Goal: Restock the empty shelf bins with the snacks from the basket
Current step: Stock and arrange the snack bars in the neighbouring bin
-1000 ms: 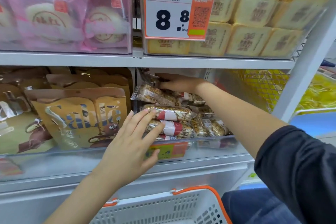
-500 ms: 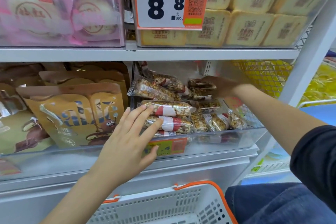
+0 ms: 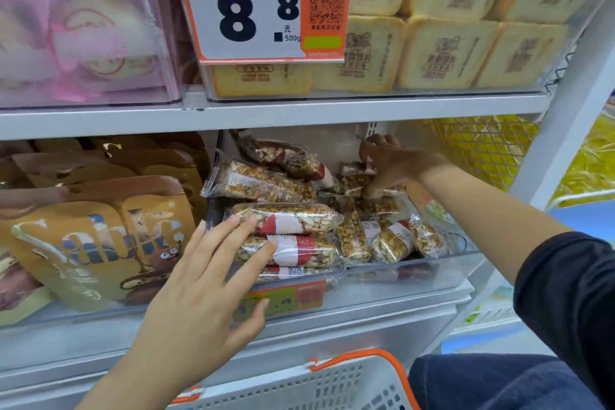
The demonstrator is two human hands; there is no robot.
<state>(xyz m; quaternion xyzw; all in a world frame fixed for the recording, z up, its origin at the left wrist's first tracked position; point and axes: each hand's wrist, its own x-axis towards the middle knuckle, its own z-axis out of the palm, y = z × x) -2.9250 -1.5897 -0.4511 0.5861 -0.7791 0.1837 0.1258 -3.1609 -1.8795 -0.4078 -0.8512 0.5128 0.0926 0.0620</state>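
Snack bars (image 3: 283, 220) lie crosswise in the bin (image 3: 399, 280), left hand (image 3: 206, 280) flat against them, right hand (image 3: 386, 163) pinching one behind.

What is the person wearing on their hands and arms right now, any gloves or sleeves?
No gloves: both the left hand and the right hand are bare, with no rings or watch in view. The right arm has a dark navy sleeve pushed up above the forearm. The left forearm is bare; no sleeve shows on it in the frame.

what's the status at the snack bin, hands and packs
Left hand flat against stacked nut bars. Right hand on rear packs, grip unclear. Bin nearly full.
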